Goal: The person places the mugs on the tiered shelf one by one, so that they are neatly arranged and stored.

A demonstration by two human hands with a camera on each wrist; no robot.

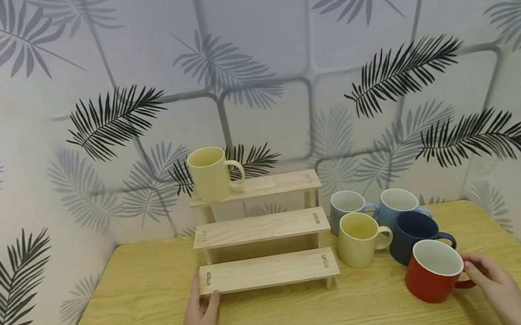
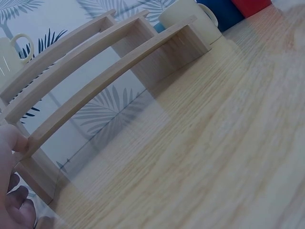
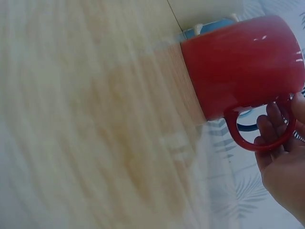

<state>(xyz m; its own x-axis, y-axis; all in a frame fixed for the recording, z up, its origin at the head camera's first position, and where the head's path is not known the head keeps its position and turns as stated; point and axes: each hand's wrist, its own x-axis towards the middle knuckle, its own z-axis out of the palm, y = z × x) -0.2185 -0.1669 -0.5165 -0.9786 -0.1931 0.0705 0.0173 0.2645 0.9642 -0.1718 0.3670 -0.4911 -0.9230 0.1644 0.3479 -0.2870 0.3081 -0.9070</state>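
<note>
A red mug [image 1: 434, 271] with a white inside stands at the front right. My right hand [image 1: 496, 285] pinches its handle between thumb and fingers; in the right wrist view the fingertips [image 3: 274, 126] reach through the handle loop. At the left end of a three-step wooden display stand [image 1: 268, 271], my left hand [image 1: 201, 323] grips the lowest step, thumb at its front edge and index finger along the side. In the left wrist view the other fingers curl beside the stand's leg. A pale yellow mug [image 1: 209, 175] sits on the left of the top step, handle to the right.
Right of the stand, another yellow mug [image 1: 358, 240], a dark blue mug [image 1: 414, 235], a light blue mug [image 1: 398, 207] and a grey-blue mug [image 1: 347, 208] crowd together behind the red one. The wood-grain table [image 1: 136, 313] meets a leaf-patterned backdrop [image 1: 253, 41] at the back and sides.
</note>
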